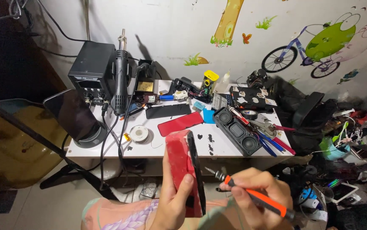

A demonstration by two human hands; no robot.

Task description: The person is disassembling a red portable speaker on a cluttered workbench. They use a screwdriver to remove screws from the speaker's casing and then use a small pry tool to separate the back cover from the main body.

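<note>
My white wall (170,30) carried cartoon stickers — a bicycle (315,47), grass tufts, a butterfly, my low white table (217,149) stood against it, pale tiled floor (43,204) lay beneath, a yellow chair (17,140) sat at left — dim, shadowed corners.

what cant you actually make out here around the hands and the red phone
All in the head view:
- Red phone: its lower end is hidden by the left hand; its screen side is turned edge-on.
- Screwdriver: the handle's end is covered by the right hand; the tip is too small to tell its type.
- Both forearms: cut off by the bottom edge.
- Floor at right: dark clutter, too dim to sort.
</note>
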